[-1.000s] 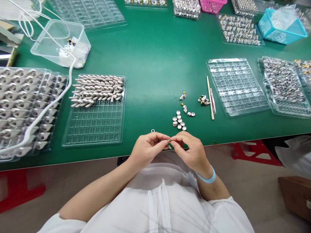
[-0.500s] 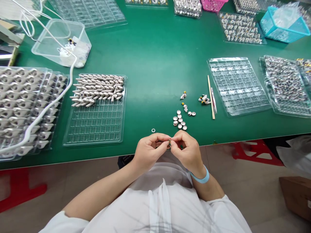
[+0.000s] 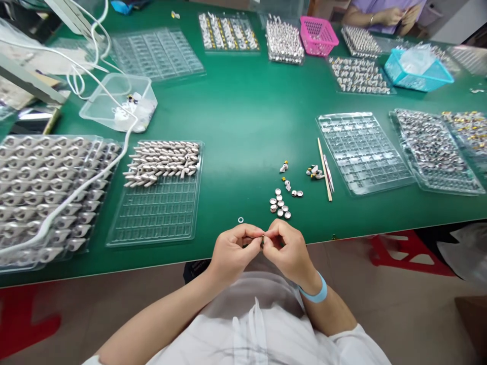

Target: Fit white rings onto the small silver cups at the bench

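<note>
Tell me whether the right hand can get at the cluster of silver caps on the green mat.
Probably yes: the silver caps lie on the green mat just beyond the right hand, nothing between. But its fingertips pinch a small part with the left hand.

left hand (image 3: 232,251) + right hand (image 3: 289,252): both pinching tiny dark metal part (image 3: 262,242) | position: near edge of green desk (image 3: 243,116) | adjacent: small round silver caps (image 3: 279,206)

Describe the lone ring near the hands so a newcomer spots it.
On the green table, look at the near edge, just beyond the left hand. The ring lies there alone. Unlike the silvery caps clustered to its right, it is a small open loop.
</note>
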Demonstrator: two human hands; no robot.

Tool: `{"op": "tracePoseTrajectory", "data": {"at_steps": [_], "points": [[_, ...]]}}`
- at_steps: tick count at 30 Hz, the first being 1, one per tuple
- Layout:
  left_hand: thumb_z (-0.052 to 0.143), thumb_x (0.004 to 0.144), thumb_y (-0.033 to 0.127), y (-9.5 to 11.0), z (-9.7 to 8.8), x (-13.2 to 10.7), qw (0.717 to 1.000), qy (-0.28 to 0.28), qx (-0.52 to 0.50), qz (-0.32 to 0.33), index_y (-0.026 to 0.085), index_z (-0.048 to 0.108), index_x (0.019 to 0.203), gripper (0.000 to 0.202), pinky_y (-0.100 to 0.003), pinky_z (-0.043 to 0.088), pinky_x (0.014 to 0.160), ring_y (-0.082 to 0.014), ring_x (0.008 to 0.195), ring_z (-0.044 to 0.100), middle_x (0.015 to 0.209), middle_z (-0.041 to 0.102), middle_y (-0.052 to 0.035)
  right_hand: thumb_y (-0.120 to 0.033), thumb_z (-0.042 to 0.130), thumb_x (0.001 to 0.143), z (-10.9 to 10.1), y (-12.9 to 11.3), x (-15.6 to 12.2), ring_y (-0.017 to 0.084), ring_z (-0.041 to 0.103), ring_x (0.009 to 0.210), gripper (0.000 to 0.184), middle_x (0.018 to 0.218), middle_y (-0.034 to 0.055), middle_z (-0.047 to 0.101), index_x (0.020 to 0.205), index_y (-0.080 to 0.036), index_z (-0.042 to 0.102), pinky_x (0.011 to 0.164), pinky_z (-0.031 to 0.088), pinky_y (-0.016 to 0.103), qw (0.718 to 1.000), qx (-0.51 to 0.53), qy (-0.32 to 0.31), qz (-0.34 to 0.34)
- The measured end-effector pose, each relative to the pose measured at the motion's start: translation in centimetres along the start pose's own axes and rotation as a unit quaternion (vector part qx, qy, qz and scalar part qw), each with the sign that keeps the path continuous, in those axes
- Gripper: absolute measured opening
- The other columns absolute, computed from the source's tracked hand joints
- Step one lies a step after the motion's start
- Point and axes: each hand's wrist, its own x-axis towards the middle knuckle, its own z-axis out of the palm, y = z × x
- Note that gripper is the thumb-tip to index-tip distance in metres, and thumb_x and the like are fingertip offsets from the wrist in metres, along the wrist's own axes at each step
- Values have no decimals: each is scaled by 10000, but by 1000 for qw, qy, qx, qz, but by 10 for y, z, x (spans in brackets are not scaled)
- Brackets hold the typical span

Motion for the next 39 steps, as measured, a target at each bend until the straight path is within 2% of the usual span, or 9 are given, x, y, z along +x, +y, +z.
{"op": "tracePoseTrajectory", "data": {"at_steps": [6,11,19,23,26,28,33,36,39], "points": [[746,692,241,9,-2,1,1000,-14,-12,20,146,717,698,99,-268,582,641,-178,691,681,758,721,-72,-137,549,774,-5,-3,5,103,459,556,117,654,-29,516,686,-203,510,488,366,217,999,27,-36,1],[721,732,242,11,-5,3,999,-27,16,34,147,740,753,99,-276,587,704,-196,766,704,822,743,-88,-109,531,738,-2,-2,6,99,430,527,137,647,-40,479,680,-213,463,480,346,226,999,-5,0,-44],[648,845,283,21,-5,15,987,-113,108,28,172,754,966,196,-278,570,802,-208,879,718,954,767,-76,-90,526,781,-11,-3,13,115,446,574,147,665,-25,501,702,-209,493,534,369,248,992,-84,13,-93],[691,808,275,23,-7,19,995,-95,39,-6,151,753,907,171,-273,576,756,-191,801,715,864,762,-68,-112,545,847,-23,-6,16,116,492,608,123,702,-13,550,775,-203,586,531,387,241,996,-46,1,-80],[739,769,243,25,-10,20,997,-65,-30,-39,142,754,836,122,-225,555,674,-137,685,679,812,751,-52,-171,593,882,-33,-3,11,119,536,653,74,811,9,606,921,-210,642,529,416,238,997,2,29,-74],[760,750,221,26,-11,20,995,-51,-69,-52,142,754,798,93,-205,537,650,-112,652,657,825,751,-49,-201,636,879,-34,0,4,130,564,696,136,868,21,625,1014,-219,643,542,444,243,995,25,36,-88],[787,724,209,27,-4,15,986,-40,-130,-98,139,756,787,99,-202,518,649,-105,652,645,840,754,-53,-195,723,834,-16,9,-15,147,596,737,316,931,39,634,1114,-237,582,549,481,256,987,25,69,-143],[791,728,220,26,1,13,984,-43,-135,-108,139,763,812,120,-202,512,669,-101,669,631,846,753,-53,-98,681,846,-6,12,-19,163,621,803,339,960,55,648,1131,-240,564,595,513,268,977,-16,109,-182],[788,737,225,23,2,12,985,-45,-129,-107,143,765,821,120,-195,501,678,-87,664,607,865,754,-49,-43,644,851,-4,13,-18,158,625,801,334,948,51,660,1111,-243,579,636,528,278,976,-21,108,-188]]}}
